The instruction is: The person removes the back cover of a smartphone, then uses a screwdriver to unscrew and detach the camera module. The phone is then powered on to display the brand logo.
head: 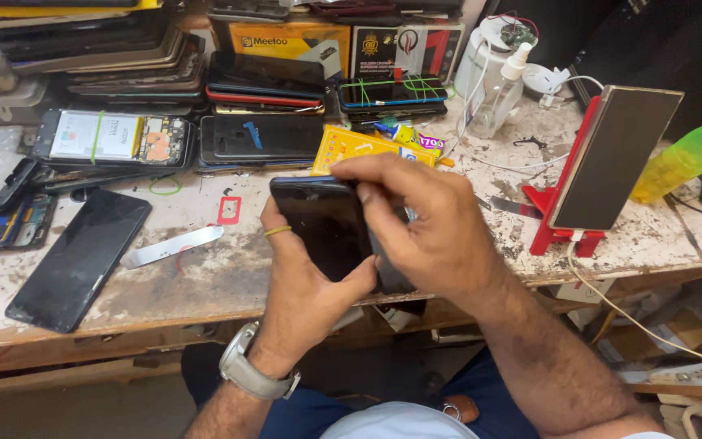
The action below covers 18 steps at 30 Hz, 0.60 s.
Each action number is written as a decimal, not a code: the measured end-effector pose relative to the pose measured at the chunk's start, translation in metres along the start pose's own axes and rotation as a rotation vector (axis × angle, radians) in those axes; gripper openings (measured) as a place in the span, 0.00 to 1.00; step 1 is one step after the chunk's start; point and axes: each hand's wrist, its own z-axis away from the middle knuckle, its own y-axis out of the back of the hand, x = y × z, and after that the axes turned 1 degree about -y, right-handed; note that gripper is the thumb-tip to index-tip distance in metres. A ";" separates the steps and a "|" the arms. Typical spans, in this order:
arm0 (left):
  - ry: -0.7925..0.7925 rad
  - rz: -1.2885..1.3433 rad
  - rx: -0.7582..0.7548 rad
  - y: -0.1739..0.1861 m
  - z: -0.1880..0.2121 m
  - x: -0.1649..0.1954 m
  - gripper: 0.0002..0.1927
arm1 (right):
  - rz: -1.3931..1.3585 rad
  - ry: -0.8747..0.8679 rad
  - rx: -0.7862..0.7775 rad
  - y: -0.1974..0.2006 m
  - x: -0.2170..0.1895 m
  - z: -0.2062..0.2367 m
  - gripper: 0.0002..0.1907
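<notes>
- My left hand cups a black phone from below, thumb up on its glass, fingers wrapped behind; it sits above the near edge of the workbench.
- My right hand lies over the phone's right side, fingers curled and pressed together against its upper edge; I cannot tell whether they pinch anything.
- A yellow band circles one left finger; a grey watch sits on that wrist.
- A yellow flat packet with coloured print lies just beyond the phone.
- A second black phone lies flat at left, well apart, near a metal strip.
- A small red square frame lies behind the strip.
- An opened phone with a white label panel rests at the rear left, banded in green.
- A yellow box and a dark box stand at the back.
- A red stand at right props a tilted phone; a clear spray bottle stands behind it.
</notes>
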 end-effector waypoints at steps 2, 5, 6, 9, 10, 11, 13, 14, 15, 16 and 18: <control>-0.045 -0.064 0.009 0.002 -0.001 0.001 0.54 | -0.062 0.007 0.030 0.002 0.000 -0.001 0.12; -0.075 -0.054 -0.006 0.005 -0.006 0.001 0.53 | -0.059 -0.009 0.019 0.005 -0.001 -0.001 0.12; -0.058 -0.026 -0.019 0.005 -0.008 0.001 0.53 | -0.066 -0.005 0.016 0.005 -0.001 0.000 0.13; -0.077 0.010 0.001 0.003 -0.013 -0.001 0.53 | -0.122 0.020 -0.013 0.003 0.004 0.000 0.14; -0.085 0.016 0.017 0.002 -0.014 -0.003 0.53 | -0.163 0.027 -0.040 0.002 0.007 0.000 0.15; -0.017 0.150 0.020 0.003 -0.015 -0.005 0.50 | -0.202 0.034 -0.064 0.000 0.011 0.001 0.15; 0.112 0.416 0.033 0.007 -0.020 -0.011 0.44 | -0.263 -0.097 -0.133 -0.002 0.017 0.006 0.19; 0.110 0.483 0.061 0.009 -0.019 -0.013 0.43 | -0.296 -0.165 -0.173 -0.003 0.020 0.011 0.21; 0.101 0.549 0.091 0.012 -0.019 -0.016 0.42 | -0.289 -0.179 -0.237 -0.003 0.024 0.015 0.22; 0.085 0.612 0.117 0.015 -0.020 -0.019 0.41 | -0.281 -0.186 -0.295 -0.003 0.029 0.019 0.23; 0.149 0.704 0.148 0.019 -0.018 -0.025 0.39 | -0.308 -0.230 -0.386 -0.007 0.038 0.027 0.24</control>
